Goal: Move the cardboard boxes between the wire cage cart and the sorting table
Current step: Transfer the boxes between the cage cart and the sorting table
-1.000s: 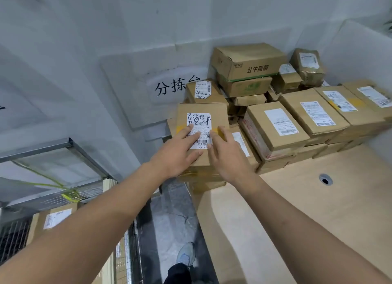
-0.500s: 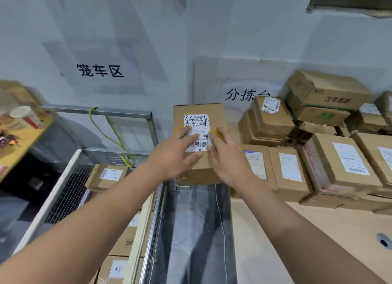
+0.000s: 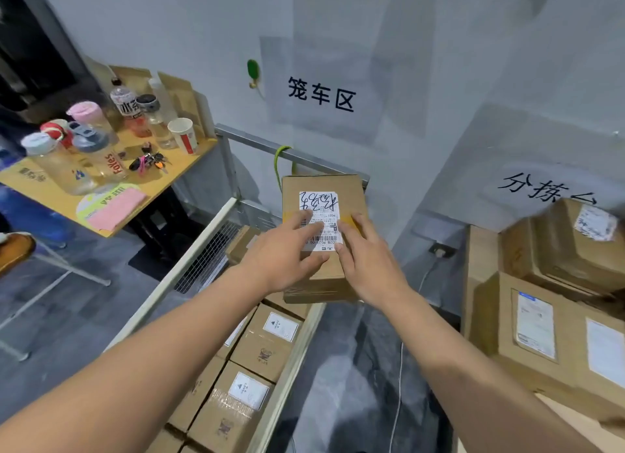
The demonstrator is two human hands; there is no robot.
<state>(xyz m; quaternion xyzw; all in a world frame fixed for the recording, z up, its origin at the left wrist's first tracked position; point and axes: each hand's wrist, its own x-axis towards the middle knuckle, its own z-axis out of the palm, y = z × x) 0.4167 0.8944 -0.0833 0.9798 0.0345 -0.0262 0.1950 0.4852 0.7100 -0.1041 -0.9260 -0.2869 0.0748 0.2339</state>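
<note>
- Carried box (image 3: 323,276): 1 brown cardboard box, held up in the middle of the view over the right side of the wire cage cart (image 3: 189,266). Its top faces the camera and carries a white label (image 3: 319,202) with black handwriting and a barcode.
- Left hand (image 3: 282,254): fingers straight and spread, laid flat on the box's top, fingertips on the label.
- Right hand (image 3: 368,259): fingers straight and spread, flat on the top just beside the left hand, touching the label's right edge. What bears the box from below is hidden.
- Cart contents (image 3: 267,346): brown boxes with white labels, packed close in rows under the carried box.
- Green cord (image 3: 278,163): looped over the cart's far rail.
- Sorting table (image 3: 585,435): at right, bearing stacked boxes (image 3: 541,334), well apart from the carried box.
- Side table (image 3: 40,195): at left, with bottles, 1 paper cup (image 3: 182,136), keys (image 3: 148,161), and 1 pink cloth (image 3: 115,209).
- Wall: 2 signs in black characters, 1 above the cart (image 3: 321,95), 1 above the sorting table (image 3: 541,188).
</note>
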